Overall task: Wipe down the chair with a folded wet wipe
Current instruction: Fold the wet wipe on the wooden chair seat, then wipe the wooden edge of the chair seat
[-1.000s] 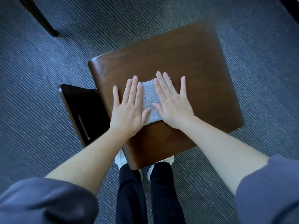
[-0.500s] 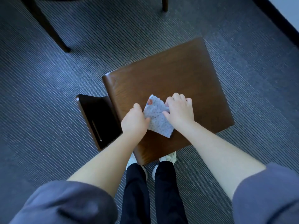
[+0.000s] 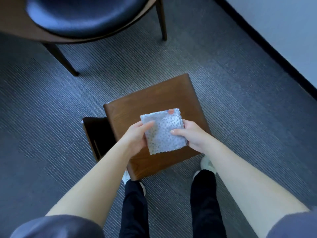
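**Both hands holding the folded wipe above the chair seat**

The left hand [image 3: 137, 136] is gripping the left edge of the wet wipe [image 3: 163, 131], its thumb lying across the top face and its fingers curling underneath. The right hand [image 3: 192, 134] is pinching the right edge in the same way, thumb pointing inward over the dotted surface. Between them the wipe is being held flat and folded into a rough square, pale with a pattern of small dots and a reddish mark at its far right corner. It is hanging lifted over the wooden chair seat [image 3: 154, 103], and whether any part of it is touching the wood cannot be told.

The seat is showing as a dark brown square panel, with the wipe sitting over its near half, closer to the left edge. A darker chair back [image 3: 96, 133] is dropping away beside the seat's left edge. Below the seat's near edge, two legs in black trousers [image 3: 205, 203] and pale shoes [image 3: 206, 164] are standing on the grey ribbed carpet [image 3: 51, 117]. Well beyond the far edge, a second chair [image 3: 85, 16] with a black cushioned seat is standing on the carpet, and a pale wall [image 3: 283, 31] with a dark skirting strip is running along the right.
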Motion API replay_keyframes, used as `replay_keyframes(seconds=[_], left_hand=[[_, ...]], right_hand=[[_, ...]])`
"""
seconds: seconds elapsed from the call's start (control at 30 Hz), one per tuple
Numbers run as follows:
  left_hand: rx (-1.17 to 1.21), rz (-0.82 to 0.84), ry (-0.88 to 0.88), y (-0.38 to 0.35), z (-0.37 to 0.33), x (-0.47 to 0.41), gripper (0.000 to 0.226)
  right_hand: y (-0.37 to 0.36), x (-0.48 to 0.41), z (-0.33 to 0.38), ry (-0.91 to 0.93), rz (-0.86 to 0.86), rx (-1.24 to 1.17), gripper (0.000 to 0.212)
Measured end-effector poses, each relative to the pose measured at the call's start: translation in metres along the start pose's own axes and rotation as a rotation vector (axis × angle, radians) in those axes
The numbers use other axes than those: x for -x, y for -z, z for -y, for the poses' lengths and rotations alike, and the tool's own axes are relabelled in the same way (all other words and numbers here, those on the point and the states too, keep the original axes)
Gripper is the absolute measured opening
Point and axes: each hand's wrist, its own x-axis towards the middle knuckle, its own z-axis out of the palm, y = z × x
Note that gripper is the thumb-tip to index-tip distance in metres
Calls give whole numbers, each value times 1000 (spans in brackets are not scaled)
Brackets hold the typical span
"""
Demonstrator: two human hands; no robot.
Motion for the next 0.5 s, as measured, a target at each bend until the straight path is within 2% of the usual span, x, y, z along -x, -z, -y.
replay_keyframes(seconds=[0.17, 0.37, 0.5], left_hand=[[-148, -153, -110, -95, -22, 11, 18], [-139, -171, -204, -204, -49, 6, 16], [-102, -205, -241, -242, -76, -8, 9]], right_hand=[[90, 23, 46, -2, 118, 82, 22], [203, 50, 114, 1, 193, 152, 13], [245, 40, 156, 20, 189, 197, 29]])
